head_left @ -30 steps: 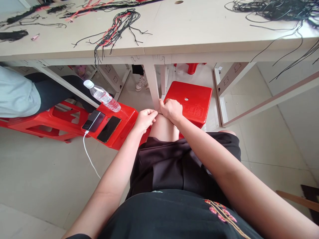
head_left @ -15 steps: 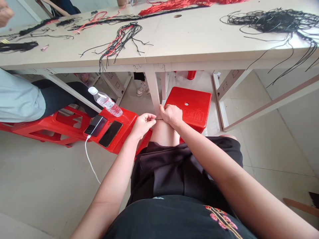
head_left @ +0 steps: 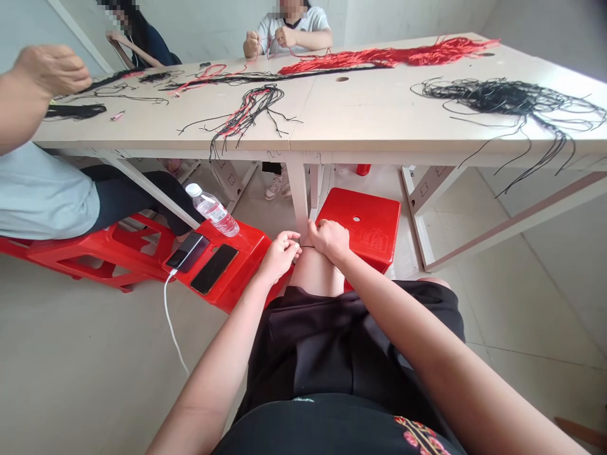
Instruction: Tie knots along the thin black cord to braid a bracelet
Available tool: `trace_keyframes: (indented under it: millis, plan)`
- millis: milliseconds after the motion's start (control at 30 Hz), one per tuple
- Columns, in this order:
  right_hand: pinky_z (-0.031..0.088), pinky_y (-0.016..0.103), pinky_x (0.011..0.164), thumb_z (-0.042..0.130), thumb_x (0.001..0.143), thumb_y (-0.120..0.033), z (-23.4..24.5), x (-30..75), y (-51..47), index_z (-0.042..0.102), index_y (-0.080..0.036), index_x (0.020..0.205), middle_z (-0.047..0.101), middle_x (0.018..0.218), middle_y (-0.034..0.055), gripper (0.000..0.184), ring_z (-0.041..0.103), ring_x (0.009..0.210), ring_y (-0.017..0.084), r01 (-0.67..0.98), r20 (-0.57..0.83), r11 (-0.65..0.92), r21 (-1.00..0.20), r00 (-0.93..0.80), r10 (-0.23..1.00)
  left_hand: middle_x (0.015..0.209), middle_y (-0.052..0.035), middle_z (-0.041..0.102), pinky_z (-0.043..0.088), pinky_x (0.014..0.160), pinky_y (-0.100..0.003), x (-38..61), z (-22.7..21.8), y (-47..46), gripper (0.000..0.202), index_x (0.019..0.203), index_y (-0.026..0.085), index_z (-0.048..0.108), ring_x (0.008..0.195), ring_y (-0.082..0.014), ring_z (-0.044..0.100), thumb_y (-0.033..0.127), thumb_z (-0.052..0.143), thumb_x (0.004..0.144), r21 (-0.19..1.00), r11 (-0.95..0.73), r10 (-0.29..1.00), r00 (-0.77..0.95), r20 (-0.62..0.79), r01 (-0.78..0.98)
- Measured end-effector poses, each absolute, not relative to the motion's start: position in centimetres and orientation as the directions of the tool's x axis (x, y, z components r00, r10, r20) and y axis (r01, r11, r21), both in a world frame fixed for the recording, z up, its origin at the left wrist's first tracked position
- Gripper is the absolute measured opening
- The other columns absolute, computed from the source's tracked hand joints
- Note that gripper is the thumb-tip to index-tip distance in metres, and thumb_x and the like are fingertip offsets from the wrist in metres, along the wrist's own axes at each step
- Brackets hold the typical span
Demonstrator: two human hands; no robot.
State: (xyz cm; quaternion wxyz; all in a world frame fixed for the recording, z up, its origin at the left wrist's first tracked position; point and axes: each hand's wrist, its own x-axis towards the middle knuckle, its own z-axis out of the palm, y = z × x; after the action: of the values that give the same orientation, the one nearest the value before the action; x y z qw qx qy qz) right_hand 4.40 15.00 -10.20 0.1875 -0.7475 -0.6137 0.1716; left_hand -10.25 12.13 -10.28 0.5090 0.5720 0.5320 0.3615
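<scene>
Over my bare knee, my left hand (head_left: pixel 279 254) and my right hand (head_left: pixel 331 239) are both pinched shut on a short thin dark cord (head_left: pixel 306 246) stretched between them. The hands sit close together, just in front of a white table leg (head_left: pixel 300 197) and a red plastic stool (head_left: pixel 363 225). I am seated in black shorts and a black top.
A long beige table (head_left: pixel 360 114) carries piles of black cords (head_left: pixel 502 98) and red cords (head_left: pixel 379 58). At left, a red bench (head_left: pixel 237 278) holds a water bottle (head_left: pixel 212 210) and two phones (head_left: pixel 203 260), one on a white cable. A person sits at left; two more sit across.
The view has tilted up, showing the tabletop and the people across it. My hands have stayed pinched together at my knee, the cord now drawn taut between them.
</scene>
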Motion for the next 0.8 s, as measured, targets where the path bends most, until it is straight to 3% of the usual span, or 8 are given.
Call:
trace_keyframes:
  millis: [300,433,600,800]
  plan:
    - [0.046,0.038,0.08,0.031,0.091,-0.049,-10.2,4.5,15.0,0.064,-0.018,0.082,0.07,0.091,0.0112,0.047,0.065,0.089,0.026,0.853,-0.043,-0.172,-0.493,0.173,0.984,0.075,-0.0024,0.062,0.045,0.065,-0.026,-11.2,-10.2,11.2,0.021,0.09,0.014,0.062,0.062,-0.0103,0.053,0.032,0.055,0.081,0.954,0.179,0.958,0.179,-0.224,0.239]
    - [0.047,0.038,0.079,0.031,0.091,-0.049,-10.4,4.5,15.0,0.064,-0.018,0.081,0.07,0.091,0.0108,0.047,0.065,0.089,0.027,0.85,-0.04,-0.17,-0.499,0.173,0.984,0.084,-0.0019,0.061,0.045,0.072,-0.027,-12.0,-10.0,10.7,0.021,0.088,0.015,0.062,0.071,-0.0108,0.056,0.025,0.067,0.07,0.956,0.185,0.964,0.148,-0.222,0.228]
    - [0.047,0.038,0.079,0.03,0.091,-0.049,-10.4,4.5,15.0,0.064,-0.017,0.081,0.07,0.092,0.0113,0.047,0.065,0.09,0.027,0.849,-0.034,-0.162,-0.502,0.168,0.985,0.072,0.0025,0.059,0.045,0.071,-0.026,-12.1,-9.5,10.5,0.026,0.096,0.015,0.059,0.064,-0.0095,0.057,0.021,0.064,0.071,0.96,0.214,0.961,0.137,-0.24,0.179]
    - [0.047,0.037,0.079,0.03,0.091,-0.049,-10.4,4.5,14.8,0.064,-0.018,0.082,0.07,0.092,0.0113,0.047,0.065,0.091,0.027,0.85,-0.035,-0.164,-0.501,0.169,0.985,0.064,0.0035,0.057,0.042,0.056,-0.023,-11.8,-8.5,10.2,0.022,0.095,0.016,0.05,0.051,-0.0071,0.051,0.022,0.06,0.075,0.933,0.35,0.912,0.197,-0.36,0.081]
